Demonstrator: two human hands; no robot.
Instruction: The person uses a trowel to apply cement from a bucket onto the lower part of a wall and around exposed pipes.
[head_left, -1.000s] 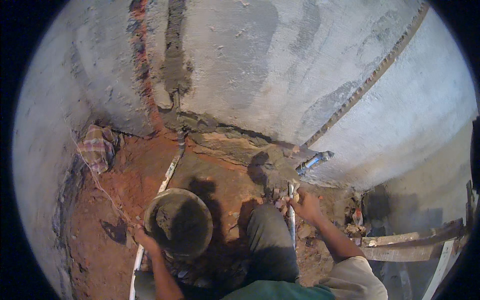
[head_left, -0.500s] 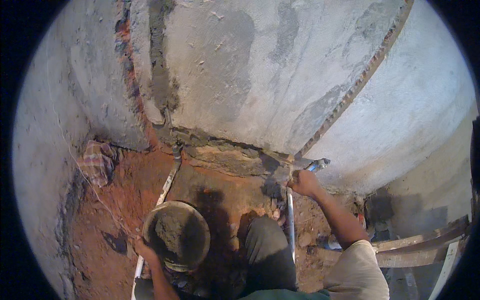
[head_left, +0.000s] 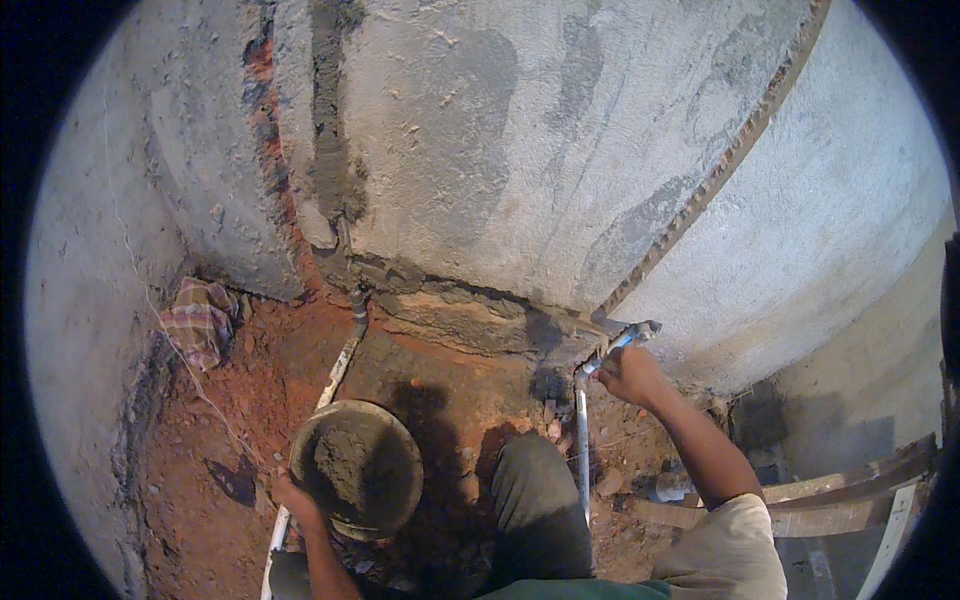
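Note:
A round pan of wet grey mortar [head_left: 388, 490] rests on the dirt floor at lower left. My left hand [head_left: 297, 503] is closed at its left rim, beside a white pipe [head_left: 338, 370]. Farther right, my right hand [head_left: 630, 376] is closed by the bend of a second white pipe [head_left: 583, 440], close to the foot of the wall. From that bend a short blue-white pipe piece [head_left: 622, 340] slants up to a grey end. A narrow tan object shows beside my right fingers; its kind is unclear, and my hand hides most of it.
The plastered wall [head_left: 560, 170] has a mortar-filled channel [head_left: 328, 120] and an open slanting groove [head_left: 715, 175]. A checked cloth [head_left: 200, 322] lies at the left wall's foot. Wooden planks [head_left: 830, 500] lean at right. My knee [head_left: 540, 500] is between pan and right pipe.
My right hand has shifted slightly right, uncovering the pipe bend and more of the blue-white piece. My left hand stays at the pan's rim. The view has shifted slightly.

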